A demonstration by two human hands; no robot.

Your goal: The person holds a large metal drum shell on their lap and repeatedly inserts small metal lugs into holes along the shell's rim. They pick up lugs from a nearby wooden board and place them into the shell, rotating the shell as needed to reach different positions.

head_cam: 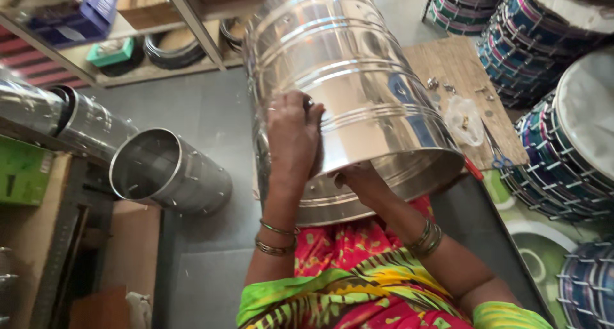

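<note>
— While the big steel drum shell [345, 92] lies tilted across the person's lap, how far along does the work look to you?

— Early to middle, I'd judge. Starting from the left, two more bare steel shells [167, 172] lie on their sides on the floor, with no skins or lacing on them. The shell in the lap is just as bare: ribbed wall, open mouth toward the person, a row of small holes round the rim. Far right, the finished drums [563, 150] stand stacked with heads and coloured lacing. So the body is shaped; by my reading, skin, rings and lacing are all left to do.

— And the hands?

— The left hand [293, 137] lies on the outside wall of the shell, palm down, fingers curled loosely near the ribs. Something small may be pinched at the fingertips, but I cannot tell. The right hand [358, 175] sits at the lower rim, fingers hooked just inside the mouth, seemingly steadying it; how wide they spread is hidden.

— Anything near to hand?

— On the wooden board [457, 63] beyond the shell lie small metal fittings [441, 86], a clear plastic bag [465, 119] and scissors [499, 157].
</note>
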